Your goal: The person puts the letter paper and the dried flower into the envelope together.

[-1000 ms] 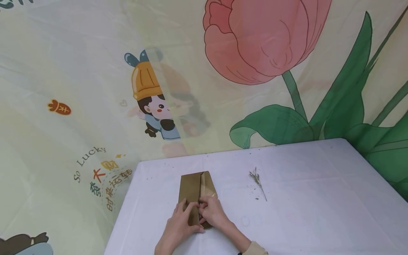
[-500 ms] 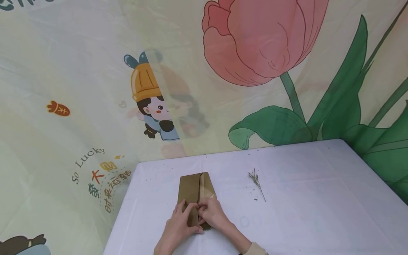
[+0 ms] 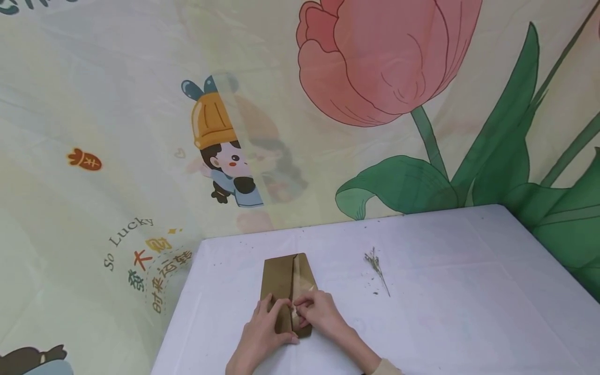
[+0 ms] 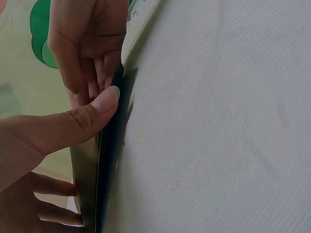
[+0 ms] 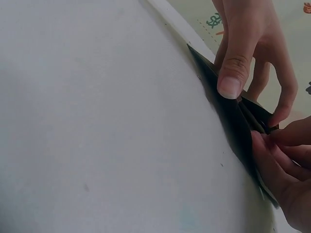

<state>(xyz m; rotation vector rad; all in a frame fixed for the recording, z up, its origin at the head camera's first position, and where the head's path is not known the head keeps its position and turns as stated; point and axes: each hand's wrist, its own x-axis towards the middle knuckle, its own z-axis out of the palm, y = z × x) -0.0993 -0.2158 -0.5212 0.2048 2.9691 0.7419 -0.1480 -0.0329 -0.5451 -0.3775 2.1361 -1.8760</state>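
Note:
A brown paper envelope [image 3: 277, 278] lies on the white table, a dark slit running lengthwise beside its flap. My left hand [image 3: 263, 333] grips the near part of it, thumb on the near edge and fingers arched over the top. In the left wrist view that thumb [image 4: 85, 121] presses on the envelope's edge. My right hand [image 3: 323, 315] has its fingers curled at the slit, pinching a pale strip [image 3: 297, 278] along the flap. The right wrist view shows the right fingertips [image 5: 260, 141] close together at the opening, where part of the strip is hidden.
A small dried flower sprig [image 3: 377, 268] lies right of the envelope, with crumbs scattered around it. The white-covered table [image 3: 450, 312] reaches back to a printed cloth backdrop [image 3: 140, 104] with a large pink tulip.
My right hand has shifted slightly right and its fingers have lifted, exposing more of the pale strip near the slit. The left hand and envelope stay in place.

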